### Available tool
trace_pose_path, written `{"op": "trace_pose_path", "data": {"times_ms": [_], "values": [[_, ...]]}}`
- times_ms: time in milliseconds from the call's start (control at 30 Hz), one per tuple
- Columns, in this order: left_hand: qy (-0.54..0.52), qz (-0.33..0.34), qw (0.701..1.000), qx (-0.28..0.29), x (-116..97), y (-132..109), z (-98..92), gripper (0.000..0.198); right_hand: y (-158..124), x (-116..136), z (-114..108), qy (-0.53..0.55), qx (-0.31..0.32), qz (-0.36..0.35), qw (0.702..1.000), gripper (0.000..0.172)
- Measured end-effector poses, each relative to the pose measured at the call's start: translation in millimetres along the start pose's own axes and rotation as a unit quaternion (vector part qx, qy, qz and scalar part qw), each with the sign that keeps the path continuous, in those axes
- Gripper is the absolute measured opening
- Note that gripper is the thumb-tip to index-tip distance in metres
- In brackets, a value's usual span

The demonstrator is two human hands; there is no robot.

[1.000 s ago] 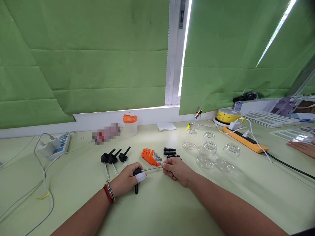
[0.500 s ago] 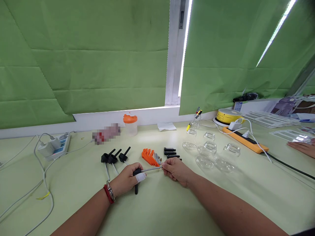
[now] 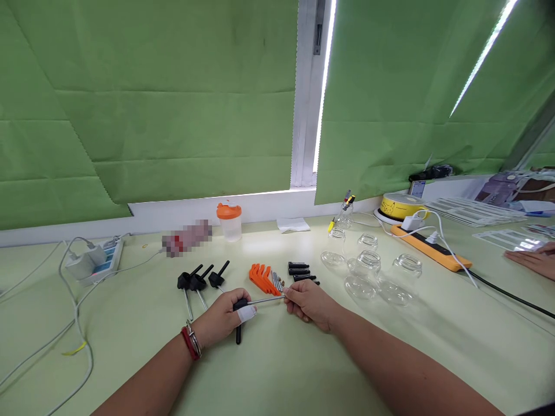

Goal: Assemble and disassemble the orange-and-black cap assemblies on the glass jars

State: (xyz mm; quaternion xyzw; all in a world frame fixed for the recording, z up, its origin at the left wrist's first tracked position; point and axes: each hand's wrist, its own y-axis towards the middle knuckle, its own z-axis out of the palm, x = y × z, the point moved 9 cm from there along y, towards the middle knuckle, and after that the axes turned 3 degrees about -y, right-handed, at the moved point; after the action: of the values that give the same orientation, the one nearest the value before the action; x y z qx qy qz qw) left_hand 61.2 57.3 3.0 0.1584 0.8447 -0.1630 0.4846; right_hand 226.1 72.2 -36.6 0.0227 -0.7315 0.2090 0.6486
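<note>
My left hand (image 3: 221, 316), its thumb wrapped in white tape, is closed round the black plastic head of a metal rod (image 3: 265, 300); a black stick-like arm of that head points down below the fingers. At the rod's right end my right hand (image 3: 310, 303) pinches the tip, and whatever else lies between those fingertips is hidden. Three similar black-headed rods (image 3: 198, 283) lie left of my left hand. Just beyond the held rod are several orange curved pieces (image 3: 262, 279), thin metal pins (image 3: 276, 281) and black ridged cylinders (image 3: 299, 271).
Several clear glass jars (image 3: 368, 271) stand on the right, one at the back holding screwdrivers (image 3: 347, 202). An orange power strip (image 3: 427, 245) lies beyond them. An orange-lidded cup (image 3: 229, 221) is at the back; cables (image 3: 77, 315) cross the left side. Another person's hand (image 3: 533, 261) rests far right.
Both hands keep the same hold on the rod, which has barely moved. The whole view has shifted very slightly.
</note>
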Motion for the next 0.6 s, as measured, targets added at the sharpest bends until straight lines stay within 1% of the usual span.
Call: {"op": "trace_pose_path", "data": {"times_ms": [100, 133, 200, 267, 367, 433, 533, 600], "values": [[-0.005, 0.000, 1.000, 0.000, 0.2, 0.1, -0.9, 0.035, 0.4, 0.0, -1.0, 0.008, 0.007, -0.006, 1.000, 0.039], [-0.006, 0.000, 1.000, -0.001, 0.3, 0.1, -1.4, 0.035, 0.1, 0.2, -3.0, 0.009, 0.002, -0.005, 1.000, 0.041], [-0.007, -0.003, 1.000, -0.002, 1.6, 0.1, -1.6, 0.034, -2.0, 4.4, -11.0, 0.008, -0.030, -0.013, 0.999, 0.043], [-0.007, -0.006, 1.000, 0.000, 3.5, 0.4, -1.4, 0.034, -6.4, 15.0, -19.5, 0.014, -0.063, -0.041, 0.997, 0.041], [-0.005, 0.002, 1.000, 0.002, 3.8, 1.1, -1.4, 0.033, -12.8, 34.9, -23.7, 0.032, -0.062, -0.103, 0.992, 0.037], [-0.004, 0.006, 1.000, 0.003, 3.5, 1.6, -1.7, 0.032, -14.3, 39.8, -32.8, 0.071, -0.086, -0.118, 0.987, 0.039], [0.001, 0.007, 1.000, 0.003, 2.4, 1.4, -2.3, 0.031, -13.8, 34.8, -55.8, 0.184, -0.159, -0.113, 0.963, 0.041], [0.005, 0.003, 1.000, 0.004, 2.4, 0.8, -2.2, 0.031, -11.5, 30.0, -63.4, 0.236, -0.169, -0.100, 0.952, 0.041]]}}
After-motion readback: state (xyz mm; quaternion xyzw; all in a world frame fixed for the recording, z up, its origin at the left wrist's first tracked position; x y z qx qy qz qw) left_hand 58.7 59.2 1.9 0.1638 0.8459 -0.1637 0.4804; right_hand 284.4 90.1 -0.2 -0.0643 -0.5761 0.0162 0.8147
